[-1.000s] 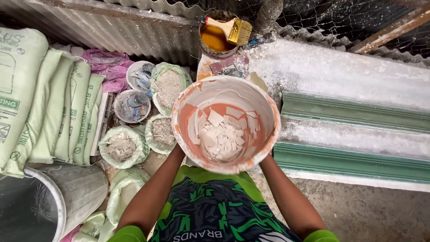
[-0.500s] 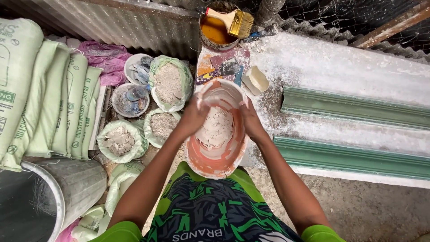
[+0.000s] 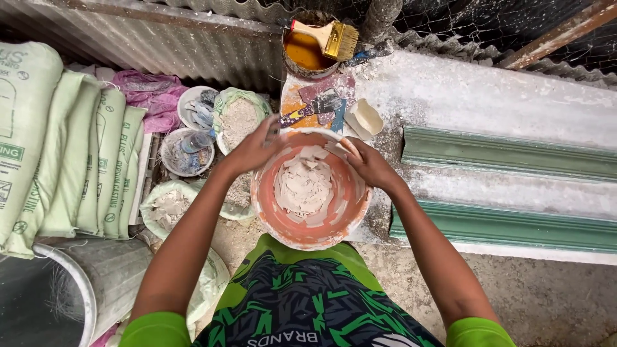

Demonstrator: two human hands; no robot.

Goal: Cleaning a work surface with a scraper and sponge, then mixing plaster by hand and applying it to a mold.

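Now, hands: both hands hold one bowl.
Left hand (image 3: 257, 146): fingers curl tight on the far left rim of the orange bowl (image 3: 311, 189).
Right hand (image 3: 367, 164): fingers press together on the far right rim.
Bowl: round and orange, in the middle, close to the person's tummy, with pale broken flakes (image 3: 302, 186) inside.
Tall sacks (image 3: 61, 154): pale green, with green printing, standing in a row on the left.
Open bags (image 3: 236, 117): small and round, full of grey-white powder, left of the bowl.
Pink bag (image 3: 151, 96): crumpled, behind the small bags.
Tin (image 3: 307, 51): round, with yellow-brown liquid, past the bowl, with a wide brush (image 3: 329, 37) lying across it.
Scrapers (image 3: 315, 106): flat, lying just beyond the bowl.
Green strips (image 3: 508, 154): long and shaped, lying on the right.
Grey tub (image 3: 61, 289): bottom left corner.
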